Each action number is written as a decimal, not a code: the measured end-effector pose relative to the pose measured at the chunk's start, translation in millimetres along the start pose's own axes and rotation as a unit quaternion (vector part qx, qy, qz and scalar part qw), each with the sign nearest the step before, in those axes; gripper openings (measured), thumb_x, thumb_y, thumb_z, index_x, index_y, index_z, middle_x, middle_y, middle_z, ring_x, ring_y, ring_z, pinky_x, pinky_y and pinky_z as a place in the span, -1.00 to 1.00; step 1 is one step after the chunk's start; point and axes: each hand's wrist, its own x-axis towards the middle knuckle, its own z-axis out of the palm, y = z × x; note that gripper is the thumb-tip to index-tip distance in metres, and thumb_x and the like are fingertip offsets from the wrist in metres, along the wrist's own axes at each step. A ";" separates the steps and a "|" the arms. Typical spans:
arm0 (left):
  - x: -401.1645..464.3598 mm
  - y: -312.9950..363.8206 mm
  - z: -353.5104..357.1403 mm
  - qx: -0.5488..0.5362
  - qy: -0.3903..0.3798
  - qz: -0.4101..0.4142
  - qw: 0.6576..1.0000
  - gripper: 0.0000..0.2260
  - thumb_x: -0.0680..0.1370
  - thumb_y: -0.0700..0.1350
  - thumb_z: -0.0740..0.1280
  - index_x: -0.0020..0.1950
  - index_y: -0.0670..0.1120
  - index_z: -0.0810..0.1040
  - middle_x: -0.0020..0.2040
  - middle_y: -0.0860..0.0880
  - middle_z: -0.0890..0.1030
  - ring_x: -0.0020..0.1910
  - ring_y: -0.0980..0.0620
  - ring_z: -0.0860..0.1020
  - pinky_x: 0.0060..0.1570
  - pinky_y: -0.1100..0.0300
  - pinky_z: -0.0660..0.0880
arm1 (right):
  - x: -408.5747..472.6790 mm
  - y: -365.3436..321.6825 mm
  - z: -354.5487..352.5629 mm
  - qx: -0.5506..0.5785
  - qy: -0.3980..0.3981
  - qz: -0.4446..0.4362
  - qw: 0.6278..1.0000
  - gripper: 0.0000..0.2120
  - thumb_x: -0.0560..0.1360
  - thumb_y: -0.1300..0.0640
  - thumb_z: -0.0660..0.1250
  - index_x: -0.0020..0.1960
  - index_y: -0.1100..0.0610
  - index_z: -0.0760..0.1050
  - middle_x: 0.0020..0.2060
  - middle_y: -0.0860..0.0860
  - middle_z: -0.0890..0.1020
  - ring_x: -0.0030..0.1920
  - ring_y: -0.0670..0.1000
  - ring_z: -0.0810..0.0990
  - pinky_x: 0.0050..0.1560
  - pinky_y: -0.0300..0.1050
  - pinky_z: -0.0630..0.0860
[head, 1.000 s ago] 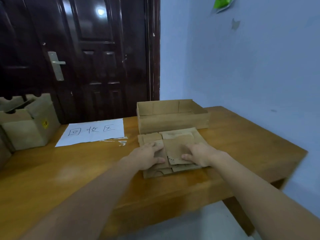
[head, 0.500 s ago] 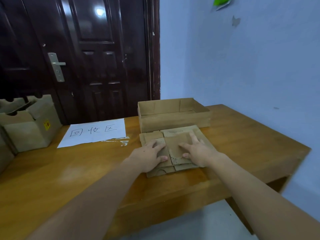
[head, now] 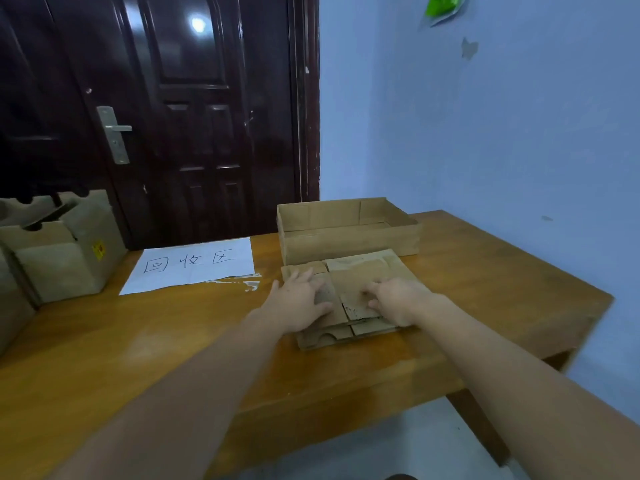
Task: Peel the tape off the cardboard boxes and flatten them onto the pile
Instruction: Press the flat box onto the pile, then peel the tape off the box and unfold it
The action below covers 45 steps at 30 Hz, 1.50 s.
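A pile of flattened brown cardboard (head: 360, 271) lies on the wooden table (head: 138, 341), just in front of an open shallow cardboard box (head: 349, 237). My left hand (head: 298, 299) presses flat on the pile's left part, fingers spread. My right hand (head: 398, 299) rests on the right part, its fingers bent down onto the top sheet. Both hands cover the pile's middle. Several unflattened cardboard boxes (head: 59, 251) stand at the table's left end.
A white paper sheet with handwritten characters (head: 190, 265) lies left of the pile, with torn tape scraps (head: 249, 282) at its corner. A dark door (head: 173, 116) is behind, a blue wall on the right. The table's right edge is near the pile.
My left hand slid slightly forward over the pile. My right hand's fingers, spread flat half a second ago, have curled down onto the top sheet. The camera view shifted a little.
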 end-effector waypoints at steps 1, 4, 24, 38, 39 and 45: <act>-5.9 -1.1 -9.1 -0.004 0.021 0.007 1.000 -0.41 0.65 0.27 0.19 0.64 0.13 0.19 0.67 -0.02 0.10 0.64 -0.10 0.06 0.57 -0.20 0.06 | -1.4 -2.3 -8.1 -0.007 0.008 -0.006 1.000 -0.60 0.72 -0.02 0.09 0.53 0.02 0.30 0.41 0.11 0.41 0.27 0.16 0.51 0.22 0.09 0.51; -33.8 -12.8 -39.8 -0.009 0.061 0.035 0.997 -0.38 0.61 0.32 0.22 0.61 0.11 0.26 0.61 0.01 0.28 0.56 -0.06 0.25 0.52 -0.09 0.25 | -7.6 -19.7 -31.6 -0.001 0.069 -0.039 0.997 -0.57 0.72 -0.02 0.05 0.57 0.00 0.27 0.49 0.09 0.37 0.33 0.13 0.49 0.29 0.05 0.49; -274.4 -246.3 -138.4 0.115 0.116 -0.172 0.971 -0.35 0.63 0.32 0.15 0.63 0.01 0.22 0.60 -0.01 0.30 0.53 -0.05 0.30 0.50 0.01 0.28 | 2.4 -360.3 -137.4 0.075 0.145 -0.385 0.908 -0.33 0.62 -0.25 0.21 0.64 -0.05 0.14 0.59 -0.08 0.24 0.55 -0.03 0.23 0.48 -0.09 0.22; -333.5 -360.2 -136.5 0.107 0.116 -0.268 0.950 -0.36 0.66 0.29 0.11 0.65 -0.03 0.18 0.61 -0.04 0.27 0.55 -0.06 0.27 0.52 0.04 0.23 | 68.4 -546.0 -127.5 0.073 0.138 -0.394 0.906 -0.41 0.65 -0.09 0.22 0.62 0.03 0.17 0.56 0.05 0.26 0.48 0.16 0.32 0.40 0.13 0.40; -333.4 -363.0 -134.0 0.109 0.120 -0.262 0.951 -0.37 0.67 0.27 0.11 0.65 -0.04 0.18 0.61 -0.04 0.28 0.55 -0.05 0.27 0.52 0.04 0.22 | 72.0 -550.9 -123.7 0.071 0.150 -0.395 0.904 -0.47 0.65 -0.05 0.23 0.58 0.04 0.24 0.52 0.06 0.29 0.45 0.17 0.35 0.36 0.15 0.42; -331.9 -369.2 -130.2 0.105 0.206 -0.241 0.943 -0.48 0.65 0.17 0.26 0.55 -0.01 0.33 0.46 0.01 0.44 0.39 -0.01 0.43 0.40 0.08 0.38 | 77.7 -542.6 -107.4 0.137 0.223 -0.410 0.874 -0.90 0.62 0.13 0.24 0.03 -0.02 0.32 0.20 0.01 0.46 0.16 0.11 0.45 0.12 0.11 0.50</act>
